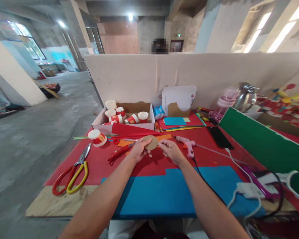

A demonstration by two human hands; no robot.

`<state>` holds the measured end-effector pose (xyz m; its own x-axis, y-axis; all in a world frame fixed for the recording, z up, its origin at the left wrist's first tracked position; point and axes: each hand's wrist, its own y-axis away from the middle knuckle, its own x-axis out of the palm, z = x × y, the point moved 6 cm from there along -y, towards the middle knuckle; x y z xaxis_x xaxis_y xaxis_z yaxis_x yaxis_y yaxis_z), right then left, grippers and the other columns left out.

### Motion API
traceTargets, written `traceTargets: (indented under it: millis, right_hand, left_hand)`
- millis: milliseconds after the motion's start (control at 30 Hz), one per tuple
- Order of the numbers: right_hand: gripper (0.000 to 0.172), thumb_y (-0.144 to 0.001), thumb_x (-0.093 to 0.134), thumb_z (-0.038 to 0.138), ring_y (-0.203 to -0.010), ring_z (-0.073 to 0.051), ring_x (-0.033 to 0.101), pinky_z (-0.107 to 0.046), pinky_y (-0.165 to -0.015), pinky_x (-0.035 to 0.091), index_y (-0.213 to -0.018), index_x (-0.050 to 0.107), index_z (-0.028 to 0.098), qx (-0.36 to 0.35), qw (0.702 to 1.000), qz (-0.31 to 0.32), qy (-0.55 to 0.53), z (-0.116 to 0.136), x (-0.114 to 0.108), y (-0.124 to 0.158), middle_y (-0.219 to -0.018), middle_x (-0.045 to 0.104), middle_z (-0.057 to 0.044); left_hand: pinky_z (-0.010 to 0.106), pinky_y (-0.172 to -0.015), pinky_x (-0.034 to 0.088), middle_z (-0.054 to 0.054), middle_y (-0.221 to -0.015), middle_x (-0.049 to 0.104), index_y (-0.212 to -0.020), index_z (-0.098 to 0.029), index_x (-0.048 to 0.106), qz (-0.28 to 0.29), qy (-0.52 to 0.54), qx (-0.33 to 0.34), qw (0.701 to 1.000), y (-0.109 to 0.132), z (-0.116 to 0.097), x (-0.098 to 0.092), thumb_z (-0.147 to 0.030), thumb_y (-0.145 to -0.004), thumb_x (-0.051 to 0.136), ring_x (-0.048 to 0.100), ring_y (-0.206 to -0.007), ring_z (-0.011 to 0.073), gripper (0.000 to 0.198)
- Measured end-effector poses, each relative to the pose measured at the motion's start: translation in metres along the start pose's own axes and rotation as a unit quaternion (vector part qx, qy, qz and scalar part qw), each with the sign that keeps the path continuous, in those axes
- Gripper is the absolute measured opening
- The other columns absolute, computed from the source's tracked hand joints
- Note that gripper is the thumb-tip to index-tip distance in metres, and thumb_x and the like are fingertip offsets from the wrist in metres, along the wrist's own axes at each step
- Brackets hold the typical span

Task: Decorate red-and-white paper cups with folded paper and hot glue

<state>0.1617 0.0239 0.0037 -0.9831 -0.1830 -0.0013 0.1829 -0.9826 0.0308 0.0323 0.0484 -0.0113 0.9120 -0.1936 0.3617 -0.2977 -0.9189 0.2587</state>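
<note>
My left hand (140, 149) is closed on a round brown cardboard disc (152, 142), thumb on its upper face and fingers beneath. My right hand (171, 151) is pinched at the disc's right edge; whether anything small is between its fingertips I cannot make out. Right of that hand lies a pink glue gun (188, 144) with a small red light and a clear glue stick in its back. Red-handled pliers (118, 154) rest left of my left hand. Orange paper (165, 136) lies behind the disc.
Large scissors (77, 169) and a red-and-white paper cup (97, 137) are at the left. Behind stands a cardboard box (124, 127) of paper cups. A phone (219, 137), a green board (259, 149) and a power strip (251, 190) with cables occupy the right. Blue sheets (154, 196) lie in front.
</note>
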Motion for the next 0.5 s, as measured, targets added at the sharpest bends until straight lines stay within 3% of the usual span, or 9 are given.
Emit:
traceTargets:
  millis: [133, 233, 333, 433, 500]
  right_hand:
    - [0.026, -0.069, 0.061, 0.043, -0.042, -0.006, 0.033, -0.02, -0.04, 0.022, -0.067, 0.056, 0.017, -0.033, 0.998, -0.051, 0.029, -0.001, -0.002, -0.003, -0.05, 0.044, 0.006]
    - [0.024, -0.069, 0.061, 0.042, -0.04, -0.005, 0.03, -0.02, -0.039, 0.021, -0.069, 0.056, 0.018, -0.031, 0.997, -0.064, -0.008, -0.002, -0.001, -0.002, -0.049, 0.042, 0.007]
    - [0.025, -0.068, 0.062, 0.043, -0.036, -0.004, 0.023, -0.02, -0.037, 0.018, -0.072, 0.054, 0.019, -0.027, 0.997, -0.032, -0.07, 0.003, 0.003, 0.002, -0.048, 0.035, 0.01]
    - [0.027, -0.068, 0.064, 0.044, -0.036, -0.003, 0.026, -0.019, -0.037, 0.02, -0.07, 0.054, 0.019, -0.035, 0.997, 0.015, -0.067, 0.011, 0.008, 0.006, -0.048, 0.035, 0.01]
    - [0.028, -0.067, 0.065, 0.045, -0.037, -0.004, 0.027, -0.019, -0.037, 0.021, -0.07, 0.055, 0.018, -0.033, 0.997, 0.032, -0.061, 0.012, 0.009, 0.007, -0.047, 0.036, 0.009]
  left_hand:
    - [0.02, -0.03, 0.042, -0.001, -0.059, 0.061, -0.089, -0.013, 0.057, -0.001, -0.012, 0.014, 1.0, -0.001, 0.001, 0.001, -0.032, -0.071, 0.068, 0.045, -0.033, 0.0071, 0.029]
    - [0.02, -0.032, 0.043, -0.002, -0.056, 0.059, -0.089, -0.013, 0.057, 0.014, 0.011, 0.021, 1.0, 0.0, 0.0, 0.004, -0.033, -0.071, 0.068, 0.043, -0.033, 0.0064, 0.029]
    - [0.018, -0.033, 0.042, -0.006, -0.043, 0.048, -0.082, -0.012, 0.058, 0.072, 0.051, -0.002, 0.996, 0.003, 0.001, 0.01, -0.035, -0.075, 0.064, 0.031, -0.029, 0.004, 0.024]
    - [0.017, -0.032, 0.038, -0.007, -0.034, 0.037, -0.073, -0.012, 0.057, 0.155, 0.058, -0.055, 0.985, 0.006, 0.004, 0.015, -0.035, -0.078, 0.06, 0.024, -0.027, 0.0034, 0.024]
    - [0.016, -0.032, 0.037, -0.007, -0.034, 0.037, -0.072, -0.012, 0.057, 0.176, 0.05, -0.074, 0.98, 0.006, 0.006, 0.016, -0.035, -0.078, 0.059, 0.023, -0.027, 0.0033, 0.024]
